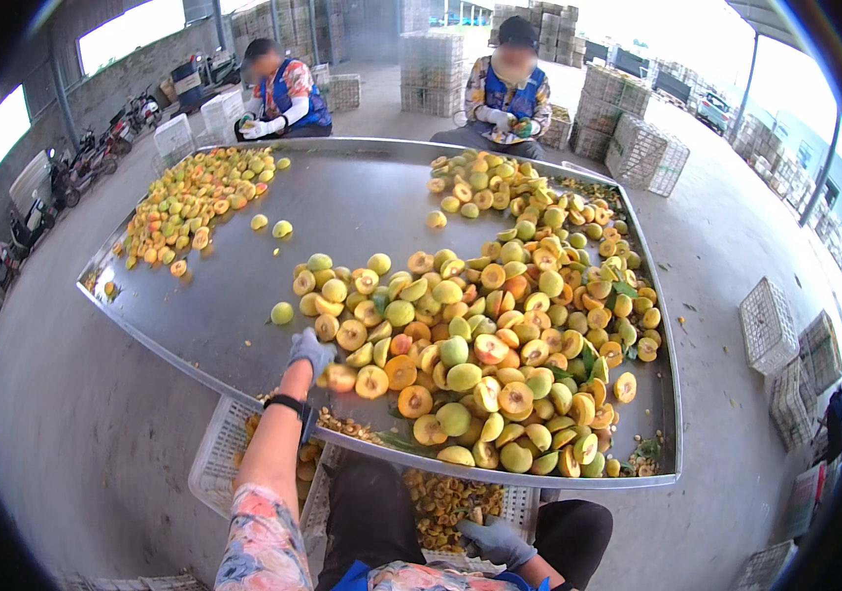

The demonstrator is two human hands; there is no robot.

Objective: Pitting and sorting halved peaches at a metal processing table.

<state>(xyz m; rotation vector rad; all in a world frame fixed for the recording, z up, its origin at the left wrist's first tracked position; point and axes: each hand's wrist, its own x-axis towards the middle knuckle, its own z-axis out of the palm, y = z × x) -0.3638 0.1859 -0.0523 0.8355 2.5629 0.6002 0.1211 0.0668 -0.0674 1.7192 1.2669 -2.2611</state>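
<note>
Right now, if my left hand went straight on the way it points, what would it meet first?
Probably the yellow fruit at the left edge of the large fruit pile, just beyond your left hand. Its exact direction and the gap are hard to judge.

Counting one metal table (342,197), one left hand (313,353) at eight o'clock, one right hand (496,543) between five and six, one black wristband (288,403), two co-workers (295,91) (509,98) at eleven and one, two fruit heaps (184,202) (514,340) at ten and four.

Fruit pile (490,348) on table (214,305) R, 2nd pile (194,202) far L, crates (210,455) below nr side
</note>
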